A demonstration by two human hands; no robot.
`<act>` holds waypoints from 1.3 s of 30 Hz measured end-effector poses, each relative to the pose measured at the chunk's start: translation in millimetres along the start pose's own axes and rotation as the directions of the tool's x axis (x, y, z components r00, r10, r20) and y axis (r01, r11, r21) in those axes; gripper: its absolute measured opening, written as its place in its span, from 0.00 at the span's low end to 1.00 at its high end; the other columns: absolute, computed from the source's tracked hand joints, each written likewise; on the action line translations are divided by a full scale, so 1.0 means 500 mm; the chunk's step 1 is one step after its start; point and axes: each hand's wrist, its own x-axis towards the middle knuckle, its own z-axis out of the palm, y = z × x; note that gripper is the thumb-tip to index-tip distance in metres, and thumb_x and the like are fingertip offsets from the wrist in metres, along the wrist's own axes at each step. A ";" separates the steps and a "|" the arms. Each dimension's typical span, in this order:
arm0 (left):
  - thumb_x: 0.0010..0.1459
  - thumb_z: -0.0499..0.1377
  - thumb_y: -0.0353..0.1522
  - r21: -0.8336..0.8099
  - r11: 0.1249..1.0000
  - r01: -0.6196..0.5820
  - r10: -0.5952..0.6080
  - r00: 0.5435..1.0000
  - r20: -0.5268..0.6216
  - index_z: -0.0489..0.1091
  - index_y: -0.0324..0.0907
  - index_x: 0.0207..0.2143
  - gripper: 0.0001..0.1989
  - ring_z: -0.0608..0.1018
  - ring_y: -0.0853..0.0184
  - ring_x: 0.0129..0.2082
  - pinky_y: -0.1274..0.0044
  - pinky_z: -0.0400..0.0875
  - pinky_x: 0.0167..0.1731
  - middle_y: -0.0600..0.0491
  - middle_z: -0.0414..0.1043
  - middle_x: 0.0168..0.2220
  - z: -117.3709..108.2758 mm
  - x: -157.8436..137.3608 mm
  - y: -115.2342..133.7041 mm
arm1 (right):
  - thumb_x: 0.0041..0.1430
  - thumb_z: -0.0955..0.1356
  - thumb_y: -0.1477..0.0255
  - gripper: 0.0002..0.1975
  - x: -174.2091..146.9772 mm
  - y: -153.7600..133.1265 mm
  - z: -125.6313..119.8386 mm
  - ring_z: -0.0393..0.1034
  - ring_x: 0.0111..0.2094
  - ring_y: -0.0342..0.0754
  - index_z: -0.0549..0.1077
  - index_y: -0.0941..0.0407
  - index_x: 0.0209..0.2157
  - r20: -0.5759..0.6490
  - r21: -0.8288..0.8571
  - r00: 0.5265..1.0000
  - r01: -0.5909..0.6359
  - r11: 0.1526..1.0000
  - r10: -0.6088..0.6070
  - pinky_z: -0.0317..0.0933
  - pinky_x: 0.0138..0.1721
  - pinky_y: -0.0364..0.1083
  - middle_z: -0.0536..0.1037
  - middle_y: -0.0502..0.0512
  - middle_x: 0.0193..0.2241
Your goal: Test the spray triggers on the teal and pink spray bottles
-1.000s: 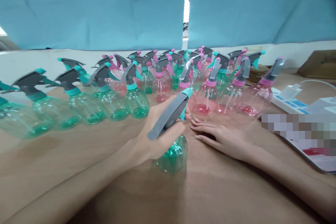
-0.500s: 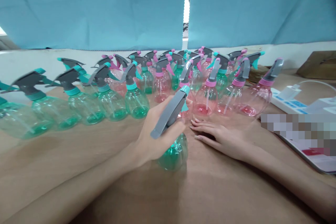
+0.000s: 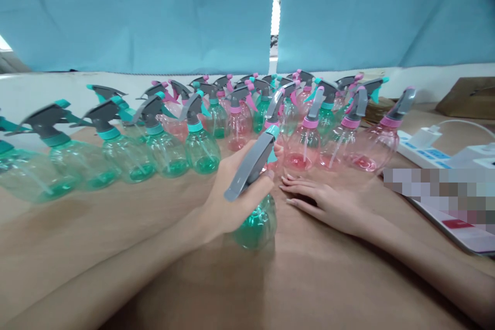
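Note:
My left hand (image 3: 232,191) is closed around the neck and trigger of a green spray bottle (image 3: 255,227) in the middle of the view. Its grey sprayer head with a teal nozzle points away from me; my fingers hide the collar. My right hand (image 3: 325,198) lies flat on the wooden table, fingers stretched out, holding nothing. Just beyond its fingertips stands a pink spray bottle (image 3: 301,149) with a pink collar. Left of the held bottle, a clear green spray bottle (image 3: 203,152) with a teal collar stands in a row of similar ones.
Several more green and pink spray bottles crowd the back of the table (image 3: 154,268). On the right are a white power strip (image 3: 421,149) with plugs, a partly pixelated flat device (image 3: 460,224) and a brown box (image 3: 469,97). A blue curtain (image 3: 135,15) hangs behind.
Almost nothing differs. The view has shifted very slightly; my left hand keeps its grip on the green spray bottle and my right hand rests in the same spot.

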 end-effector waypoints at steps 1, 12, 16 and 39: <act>0.53 0.51 0.27 -0.002 1.000 0.003 -0.003 1.000 0.003 0.58 0.45 0.32 0.05 0.61 0.70 0.23 0.76 0.59 0.25 0.59 0.57 0.25 0.000 0.000 0.000 | 0.66 0.60 0.61 0.21 0.000 0.000 0.000 0.59 0.60 0.54 0.67 0.51 0.56 0.000 0.003 1.000 0.000 1.000 0.000 0.55 0.59 0.59 0.67 0.54 0.58; 0.52 0.52 0.29 -0.030 0.999 0.027 -0.027 1.000 -0.005 0.60 0.45 0.30 0.02 0.63 0.71 0.22 0.76 0.59 0.22 0.59 0.59 0.23 0.001 -0.001 -0.003 | 0.65 0.60 0.61 0.20 0.000 0.002 0.002 0.59 0.60 0.55 0.67 0.49 0.57 -0.013 0.032 1.000 0.012 0.999 -0.012 0.55 0.59 0.60 0.68 0.53 0.57; 0.53 0.52 0.28 -0.020 1.000 0.018 -0.018 1.000 -0.013 0.61 0.45 0.29 0.03 0.61 0.72 0.19 0.77 0.56 0.20 0.60 0.58 0.22 0.001 -0.001 -0.002 | 0.66 0.59 0.61 0.21 0.001 0.005 0.003 0.59 0.59 0.54 0.67 0.51 0.57 -0.002 0.016 1.000 0.020 1.000 -0.020 0.55 0.59 0.59 0.68 0.54 0.57; 0.52 0.52 0.27 -0.071 0.997 -0.003 0.003 1.000 -0.001 0.55 0.44 0.27 0.06 0.59 0.73 0.19 0.76 0.52 0.20 0.61 0.54 0.22 0.003 0.000 -0.010 | 0.65 0.60 0.61 0.21 0.000 0.004 0.003 0.59 0.60 0.54 0.68 0.52 0.56 -0.005 0.004 1.000 0.025 1.000 -0.025 0.56 0.59 0.58 0.67 0.54 0.58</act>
